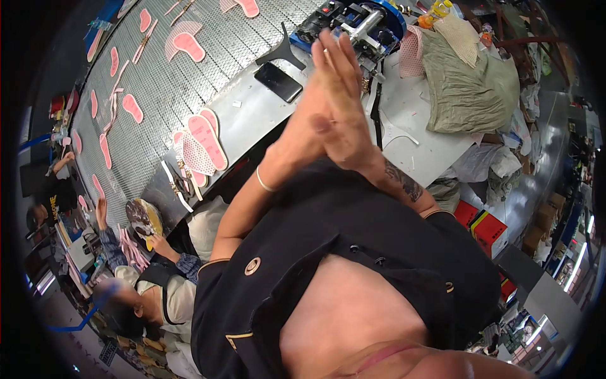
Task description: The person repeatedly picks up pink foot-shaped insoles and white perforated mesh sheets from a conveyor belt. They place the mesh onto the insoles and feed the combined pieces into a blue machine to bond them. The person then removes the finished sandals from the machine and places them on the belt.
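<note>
My left hand (305,119) and my right hand (351,129) are raised in front of my chest, laid palm to palm with the fingers stretched out. Nothing shows between them. Just left of the hands, a black phone (278,82) lies on the grey metal table edge (240,120). A small pile of pink insoles (207,140) sits further left, beside scissors (184,186) and white strips. Behind my fingertips stands a blue and silver machine (360,28).
A mesh conveyor belt (154,82) carries scattered pink insoles and strips. A co-worker (161,290) sits along it at the left. Green cloth (470,82) is heaped on the right, with a bottle (435,12) beyond it. A red and black box (483,227) stands below right.
</note>
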Available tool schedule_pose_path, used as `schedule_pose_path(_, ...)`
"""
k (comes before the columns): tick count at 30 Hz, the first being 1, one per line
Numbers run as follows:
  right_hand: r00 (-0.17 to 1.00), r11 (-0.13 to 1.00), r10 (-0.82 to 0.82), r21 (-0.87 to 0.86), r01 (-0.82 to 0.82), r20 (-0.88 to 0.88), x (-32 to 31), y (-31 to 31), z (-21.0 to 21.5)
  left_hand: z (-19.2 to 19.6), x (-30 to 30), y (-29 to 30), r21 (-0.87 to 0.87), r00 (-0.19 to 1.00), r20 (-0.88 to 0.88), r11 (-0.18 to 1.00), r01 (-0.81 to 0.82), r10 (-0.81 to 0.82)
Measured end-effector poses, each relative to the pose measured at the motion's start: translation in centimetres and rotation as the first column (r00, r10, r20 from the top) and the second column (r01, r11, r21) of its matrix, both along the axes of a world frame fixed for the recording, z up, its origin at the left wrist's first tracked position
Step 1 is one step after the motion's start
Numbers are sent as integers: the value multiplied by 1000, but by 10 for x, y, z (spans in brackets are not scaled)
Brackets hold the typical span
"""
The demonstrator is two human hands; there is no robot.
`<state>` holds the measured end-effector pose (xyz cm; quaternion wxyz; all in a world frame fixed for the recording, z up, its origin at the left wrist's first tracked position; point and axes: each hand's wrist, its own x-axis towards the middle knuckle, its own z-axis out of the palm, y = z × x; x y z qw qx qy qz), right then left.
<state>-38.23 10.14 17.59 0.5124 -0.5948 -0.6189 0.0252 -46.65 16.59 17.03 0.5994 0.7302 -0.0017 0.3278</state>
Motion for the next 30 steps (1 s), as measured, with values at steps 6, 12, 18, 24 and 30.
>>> schedule_pose_path(6,984,999,-27,-38,20,-178,92,15,-44,-14,-3,-28,296,986,-161,952,82,-35)
schedule_pose_path(12,751,798,-583,-46,601,-310,127,-22,-130,-47,-2,-11,222,941,-250,959,-174,228)
schedule_pose_path(18,433,423,-878,-757,498,-206,231,-111,-320,-84,-23,-12,251,873,-374,940,-230,313)
schedule_pose_path(24,-295,683,-556,-630,371,-777,325,-93,-344,-117,-55,-32,245,708,-571,909,-336,415)
schedule_pose_path(30,-399,678,-526,-654,337,-751,388,-67,-385,-110,-53,-50,266,617,-673,912,-312,408)
